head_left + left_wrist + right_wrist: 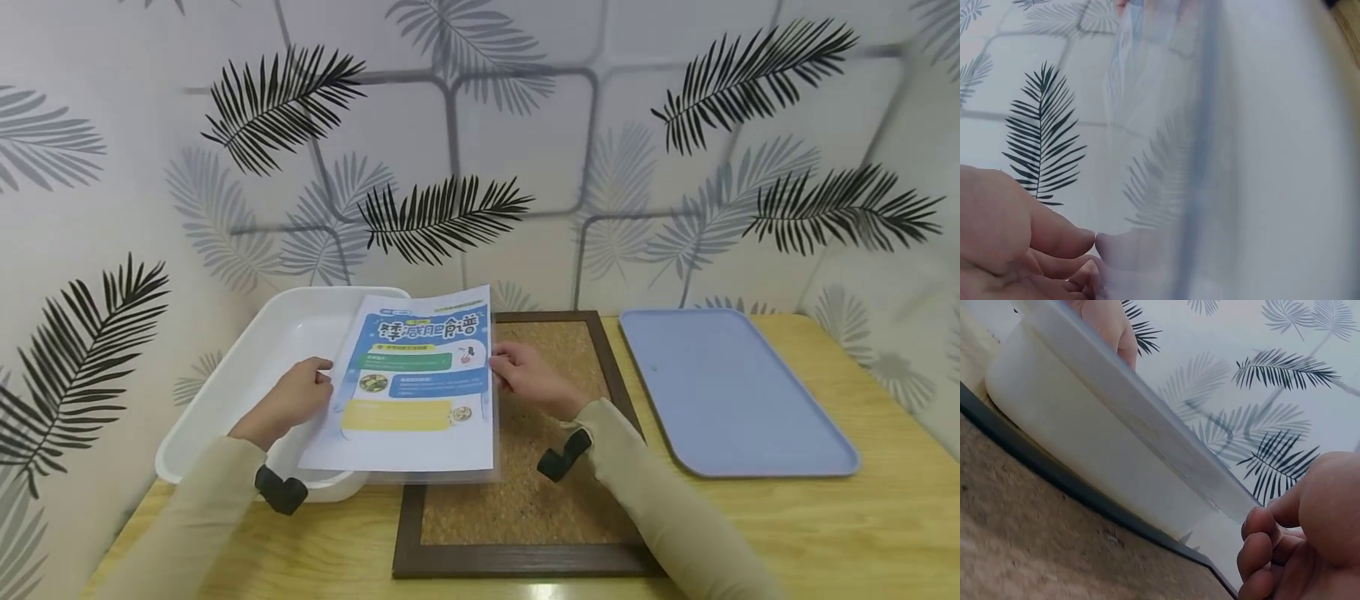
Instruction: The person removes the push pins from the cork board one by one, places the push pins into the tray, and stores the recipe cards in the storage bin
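Observation:
A printed sheet in a clear plastic sleeve (420,450) is held up, tilted, between my two hands. Blue, green and yellow panels and large Chinese lettering cover its front. My left hand (296,392) pinches the left edge of the sleeve between thumb and fingers; the left wrist view has that thumb (1063,234) at the clear film. At the right edge, my right hand (536,375) pinches the sleeve with thumb and curled fingers (1257,544). The sheet hangs above a white tub (225,392) and a brown-framed cork board (532,508), hiding part of each.
On the right of the wooden table (795,533) lies a flat blue tray (742,383). The cork board lies between tub and tray, the tub close to its left side. Behind the table rises a wall (517,142) with a leaf pattern.

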Demonstrator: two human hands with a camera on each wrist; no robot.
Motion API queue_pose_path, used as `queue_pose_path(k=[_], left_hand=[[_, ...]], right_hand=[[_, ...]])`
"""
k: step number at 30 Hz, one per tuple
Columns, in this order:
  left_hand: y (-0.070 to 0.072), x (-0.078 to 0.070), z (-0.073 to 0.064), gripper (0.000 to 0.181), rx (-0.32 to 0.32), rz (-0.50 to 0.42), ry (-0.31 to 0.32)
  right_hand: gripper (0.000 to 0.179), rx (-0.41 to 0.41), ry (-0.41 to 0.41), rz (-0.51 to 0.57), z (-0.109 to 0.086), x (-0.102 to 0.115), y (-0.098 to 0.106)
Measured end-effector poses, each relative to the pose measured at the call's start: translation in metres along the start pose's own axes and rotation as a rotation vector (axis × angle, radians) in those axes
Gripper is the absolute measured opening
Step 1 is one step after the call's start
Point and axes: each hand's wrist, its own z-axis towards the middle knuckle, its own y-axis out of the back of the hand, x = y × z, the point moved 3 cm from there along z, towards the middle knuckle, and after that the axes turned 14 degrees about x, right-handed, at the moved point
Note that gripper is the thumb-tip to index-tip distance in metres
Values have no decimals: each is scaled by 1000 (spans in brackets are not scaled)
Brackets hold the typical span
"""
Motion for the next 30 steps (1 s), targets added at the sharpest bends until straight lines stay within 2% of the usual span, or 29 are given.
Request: queue_pose_path(k=[7,11,14,18,23,30], left_hand=[[22,10,-5,42,-61,34,-2],[33,15,-3,41,-77,46,17],[37,19,0,42,-69,51,38],[44,25,-1,43,-66,79,54],[55,32,-5,43,-56,123,45],[66,48,-10,46,6,172,104]], right_hand=[[23,27,60,66,16,7,-17],[23,12,74,87,22,17,-23],[23,-14,60,119,27,23,-26],[24,-10,47,149,35,27,-31],[23,-13,22,133,48,30,-40],[23,-75,-47,81,60,40,-61]])
